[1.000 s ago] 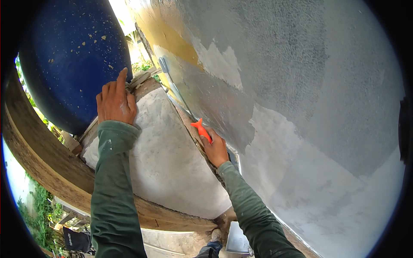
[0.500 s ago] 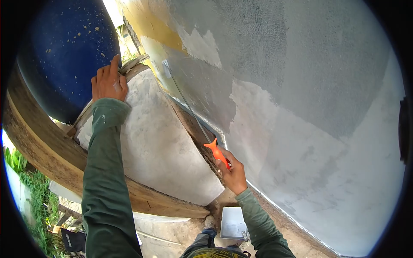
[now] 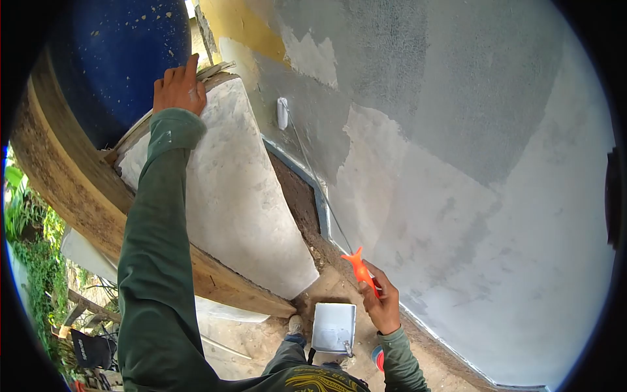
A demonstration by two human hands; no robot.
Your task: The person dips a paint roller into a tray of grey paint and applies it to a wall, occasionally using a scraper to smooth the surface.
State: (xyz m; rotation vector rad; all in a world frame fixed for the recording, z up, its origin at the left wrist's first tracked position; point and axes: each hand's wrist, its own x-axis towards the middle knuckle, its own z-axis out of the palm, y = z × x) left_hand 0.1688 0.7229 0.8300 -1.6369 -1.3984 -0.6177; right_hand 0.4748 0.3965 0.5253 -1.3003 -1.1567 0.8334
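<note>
My right hand point(image 3: 382, 302) is wrapped round the orange handle of a paint roller point(image 3: 356, 258). Its long thin rod runs up to a small white roller sleeve point(image 3: 282, 114), which lies against the lower part of the grey wall point(image 3: 392, 163). My left hand point(image 3: 179, 88) grips the top edge of a whitish panel point(image 3: 228, 176), fingers bent over it and partly hidden, index finger sticking up. That panel stands tilted beside the wall, with a gap of bare soil between them. Just beyond my left fingers is a dark blue drum point(image 3: 124, 59) flecked with pale spots.
A curved-looking wooden beam point(image 3: 78, 170) borders the panel on the left. On the ground by my foot point(image 3: 296, 324) lies a white paint tray point(image 3: 333, 326), with a small red and blue container point(image 3: 378, 357) near my right sleeve. Yellow paint point(image 3: 241, 29) shows higher on the wall.
The roller sleeve has moved right along the wall, and my right hand has come lower and nearer. My left hand keeps its place on the panel's edge while the view has shifted.
</note>
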